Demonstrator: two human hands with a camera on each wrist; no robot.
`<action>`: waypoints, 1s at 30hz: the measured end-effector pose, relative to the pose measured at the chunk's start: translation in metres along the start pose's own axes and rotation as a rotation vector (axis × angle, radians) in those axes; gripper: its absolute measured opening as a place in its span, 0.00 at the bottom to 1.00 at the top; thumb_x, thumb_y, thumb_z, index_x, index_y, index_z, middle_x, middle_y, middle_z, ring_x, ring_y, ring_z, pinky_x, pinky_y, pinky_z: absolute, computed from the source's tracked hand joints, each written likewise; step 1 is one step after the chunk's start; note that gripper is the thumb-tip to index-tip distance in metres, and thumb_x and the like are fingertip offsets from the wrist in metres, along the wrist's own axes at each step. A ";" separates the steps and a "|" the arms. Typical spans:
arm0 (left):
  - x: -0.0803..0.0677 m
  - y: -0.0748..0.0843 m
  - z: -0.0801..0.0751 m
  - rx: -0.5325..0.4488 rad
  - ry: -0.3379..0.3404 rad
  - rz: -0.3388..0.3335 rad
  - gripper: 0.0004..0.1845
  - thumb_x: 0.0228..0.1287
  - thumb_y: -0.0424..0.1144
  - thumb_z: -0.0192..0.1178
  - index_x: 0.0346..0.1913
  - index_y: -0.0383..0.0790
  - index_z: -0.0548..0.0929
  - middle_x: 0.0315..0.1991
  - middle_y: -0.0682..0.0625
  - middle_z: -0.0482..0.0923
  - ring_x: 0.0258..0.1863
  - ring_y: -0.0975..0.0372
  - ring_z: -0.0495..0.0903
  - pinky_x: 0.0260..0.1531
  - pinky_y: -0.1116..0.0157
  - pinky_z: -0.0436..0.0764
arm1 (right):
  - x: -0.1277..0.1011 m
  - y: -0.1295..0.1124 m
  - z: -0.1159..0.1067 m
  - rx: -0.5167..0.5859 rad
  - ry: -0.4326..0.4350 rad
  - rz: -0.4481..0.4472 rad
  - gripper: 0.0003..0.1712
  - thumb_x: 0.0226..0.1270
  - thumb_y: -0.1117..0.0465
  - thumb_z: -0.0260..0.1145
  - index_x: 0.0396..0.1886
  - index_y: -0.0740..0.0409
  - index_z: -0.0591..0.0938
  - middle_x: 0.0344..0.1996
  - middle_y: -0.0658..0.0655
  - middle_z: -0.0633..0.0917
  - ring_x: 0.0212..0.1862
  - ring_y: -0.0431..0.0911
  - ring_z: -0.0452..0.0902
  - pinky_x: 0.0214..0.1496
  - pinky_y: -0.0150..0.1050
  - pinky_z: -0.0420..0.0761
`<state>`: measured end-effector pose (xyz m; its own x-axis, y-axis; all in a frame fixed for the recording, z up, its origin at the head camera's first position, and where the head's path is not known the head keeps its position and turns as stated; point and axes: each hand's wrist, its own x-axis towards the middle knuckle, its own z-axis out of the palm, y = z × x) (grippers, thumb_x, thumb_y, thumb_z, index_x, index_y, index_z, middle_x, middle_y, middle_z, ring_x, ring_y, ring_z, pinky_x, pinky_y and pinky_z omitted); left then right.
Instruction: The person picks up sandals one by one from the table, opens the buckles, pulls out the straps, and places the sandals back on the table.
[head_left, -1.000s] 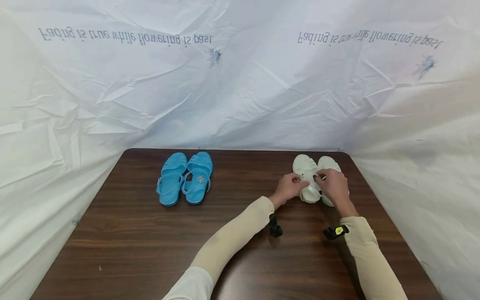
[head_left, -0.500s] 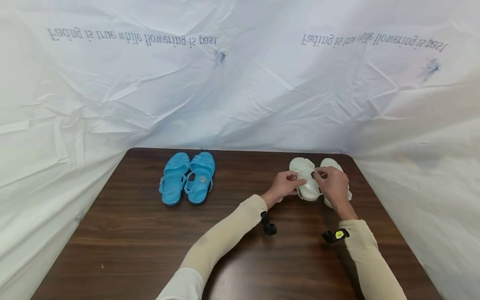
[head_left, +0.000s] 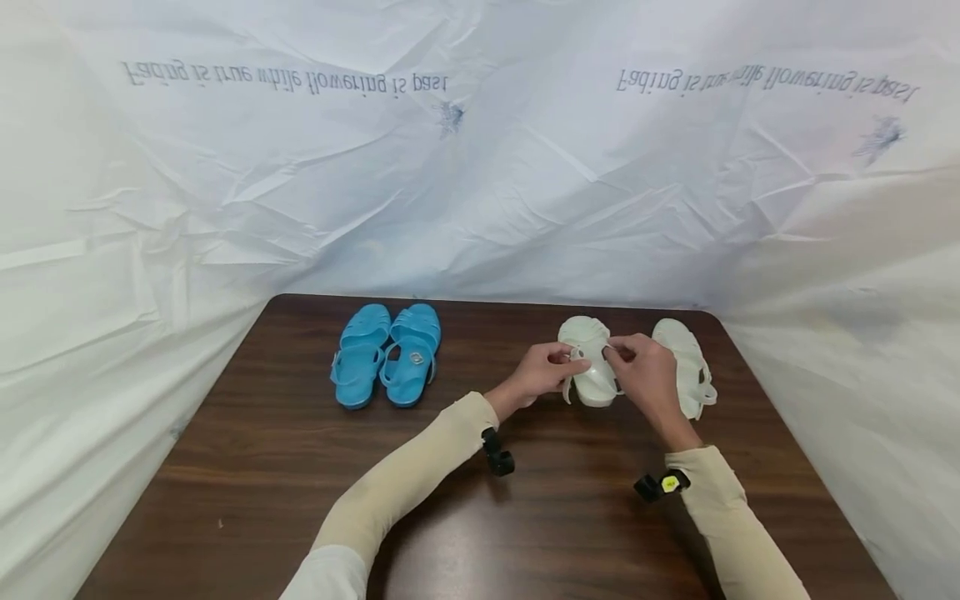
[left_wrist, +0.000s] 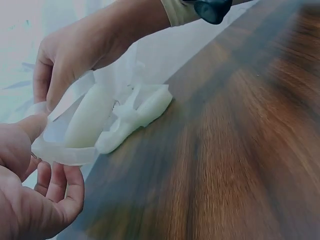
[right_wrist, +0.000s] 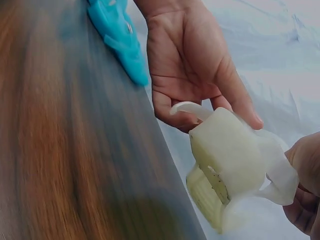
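Note:
My two hands hold one white sandal between them on the brown table. My left hand pinches its strap from the left side. My right hand grips the strap on the right side. In the left wrist view the white sandal rests with its heel on the wood, the left hand pinching the strap loop and the right hand above it. In the right wrist view the white sandal is tilted up between the left hand and the right hand.
The second white sandal lies just right of my hands, near the table's right back corner. A pair of blue sandals stands side by side at the back left. Crinkled white sheeting walls in the table.
Both hands have carried the held white sandal to the left, away from its mate, which now lies uncovered on the right. The blue pair has not moved.

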<state>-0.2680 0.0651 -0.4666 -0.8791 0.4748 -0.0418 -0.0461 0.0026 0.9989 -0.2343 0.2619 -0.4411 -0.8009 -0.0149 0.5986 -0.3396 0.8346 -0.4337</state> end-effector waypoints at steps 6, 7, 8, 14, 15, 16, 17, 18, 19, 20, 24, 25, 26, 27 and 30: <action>-0.021 0.004 -0.020 0.031 -0.020 0.002 0.15 0.70 0.43 0.68 0.53 0.39 0.86 0.36 0.53 0.78 0.34 0.64 0.80 0.35 0.64 0.85 | -0.004 -0.020 0.007 0.037 0.003 -0.043 0.08 0.62 0.67 0.75 0.40 0.64 0.91 0.28 0.59 0.87 0.28 0.50 0.82 0.29 0.48 0.80; -0.026 0.005 -0.023 0.033 -0.027 0.003 0.15 0.70 0.43 0.67 0.54 0.38 0.86 0.36 0.53 0.78 0.34 0.64 0.81 0.36 0.63 0.86 | -0.004 -0.024 0.007 0.045 0.004 -0.052 0.08 0.62 0.67 0.75 0.40 0.64 0.91 0.28 0.58 0.87 0.27 0.50 0.82 0.29 0.47 0.80; -0.030 0.006 -0.027 0.037 -0.034 0.002 0.16 0.71 0.42 0.67 0.54 0.37 0.85 0.36 0.52 0.78 0.34 0.64 0.81 0.37 0.63 0.86 | -0.005 -0.028 0.008 0.051 0.004 -0.063 0.08 0.62 0.67 0.75 0.40 0.63 0.91 0.28 0.58 0.87 0.27 0.49 0.82 0.29 0.47 0.80; -0.056 0.008 -0.045 0.070 -0.036 -0.006 0.17 0.72 0.42 0.66 0.55 0.35 0.84 0.38 0.50 0.78 0.38 0.63 0.81 0.42 0.59 0.87 | -0.012 -0.051 0.013 0.111 -0.024 -0.081 0.07 0.62 0.66 0.76 0.40 0.62 0.91 0.28 0.55 0.87 0.27 0.45 0.82 0.28 0.41 0.81; -0.060 0.009 -0.048 0.075 -0.027 -0.008 0.17 0.71 0.43 0.66 0.55 0.36 0.85 0.39 0.49 0.79 0.39 0.62 0.82 0.42 0.59 0.87 | -0.013 -0.054 0.014 0.127 -0.031 -0.081 0.07 0.62 0.66 0.76 0.40 0.61 0.91 0.28 0.54 0.87 0.28 0.45 0.82 0.28 0.41 0.81; -0.064 0.009 -0.051 0.081 -0.019 -0.011 0.17 0.71 0.43 0.66 0.55 0.36 0.85 0.39 0.49 0.79 0.40 0.62 0.82 0.42 0.59 0.87 | -0.015 -0.058 0.015 0.139 -0.040 -0.082 0.07 0.62 0.66 0.76 0.40 0.61 0.92 0.29 0.54 0.87 0.28 0.44 0.82 0.28 0.40 0.81; -0.069 0.010 -0.054 0.085 -0.010 -0.016 0.17 0.71 0.43 0.66 0.55 0.36 0.85 0.40 0.48 0.79 0.40 0.62 0.82 0.42 0.59 0.87 | -0.016 -0.060 0.016 0.148 -0.050 -0.083 0.07 0.62 0.66 0.76 0.40 0.61 0.92 0.29 0.53 0.87 0.28 0.44 0.82 0.28 0.39 0.81; -0.073 0.010 -0.056 0.088 -0.004 -0.022 0.17 0.71 0.43 0.67 0.55 0.36 0.85 0.40 0.47 0.79 0.41 0.61 0.82 0.43 0.58 0.87 | -0.017 -0.063 0.018 0.158 -0.059 -0.088 0.07 0.61 0.66 0.76 0.40 0.60 0.92 0.29 0.53 0.87 0.28 0.43 0.82 0.28 0.38 0.80; -0.077 0.011 -0.059 0.088 0.000 -0.027 0.17 0.71 0.44 0.67 0.56 0.36 0.85 0.41 0.47 0.79 0.42 0.61 0.82 0.43 0.58 0.87 | -0.019 -0.066 0.019 0.173 -0.071 -0.090 0.07 0.62 0.66 0.76 0.40 0.60 0.92 0.29 0.52 0.86 0.28 0.42 0.81 0.28 0.37 0.80; -0.082 0.012 -0.061 0.087 0.003 -0.034 0.18 0.71 0.44 0.67 0.56 0.37 0.84 0.42 0.47 0.79 0.42 0.61 0.82 0.43 0.58 0.87 | -0.021 -0.068 0.021 0.185 -0.082 -0.094 0.07 0.62 0.67 0.76 0.40 0.60 0.92 0.29 0.52 0.86 0.28 0.42 0.81 0.27 0.37 0.80; -0.099 0.011 -0.069 0.067 0.004 -0.054 0.19 0.71 0.43 0.67 0.58 0.36 0.83 0.43 0.45 0.79 0.44 0.59 0.83 0.44 0.57 0.87 | -0.028 -0.077 0.027 0.235 -0.123 -0.109 0.07 0.63 0.67 0.76 0.41 0.60 0.92 0.28 0.50 0.85 0.27 0.39 0.79 0.26 0.34 0.79; -0.103 0.010 -0.071 0.062 0.002 -0.055 0.19 0.71 0.43 0.66 0.58 0.35 0.83 0.44 0.45 0.79 0.44 0.59 0.83 0.44 0.57 0.87 | -0.030 -0.079 0.028 0.247 -0.133 -0.113 0.07 0.63 0.67 0.75 0.40 0.60 0.92 0.28 0.50 0.85 0.27 0.38 0.79 0.26 0.34 0.79; -0.107 0.009 -0.073 0.058 0.002 -0.057 0.19 0.71 0.43 0.66 0.58 0.35 0.83 0.44 0.44 0.79 0.45 0.59 0.83 0.44 0.57 0.87 | -0.032 -0.081 0.029 0.257 -0.140 -0.117 0.07 0.62 0.67 0.76 0.40 0.60 0.92 0.28 0.50 0.85 0.27 0.38 0.78 0.25 0.33 0.79; -0.111 0.008 -0.075 0.059 0.002 -0.058 0.19 0.71 0.43 0.66 0.58 0.35 0.83 0.44 0.44 0.79 0.44 0.58 0.83 0.43 0.56 0.88 | -0.034 -0.083 0.031 0.267 -0.148 -0.122 0.06 0.62 0.68 0.76 0.40 0.60 0.91 0.27 0.50 0.85 0.27 0.38 0.78 0.25 0.33 0.79; -0.123 0.006 -0.080 0.059 0.004 -0.071 0.19 0.72 0.43 0.66 0.59 0.34 0.83 0.45 0.43 0.80 0.44 0.58 0.84 0.42 0.56 0.88 | -0.041 -0.090 0.033 0.296 -0.175 -0.127 0.06 0.61 0.68 0.76 0.38 0.60 0.91 0.27 0.49 0.84 0.27 0.37 0.77 0.25 0.32 0.79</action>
<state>-0.1982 -0.0632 -0.4569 -0.8763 0.4683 -0.1127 -0.0806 0.0882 0.9928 -0.1871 0.1688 -0.4491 -0.8066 -0.2235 0.5472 -0.5494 0.6249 -0.5547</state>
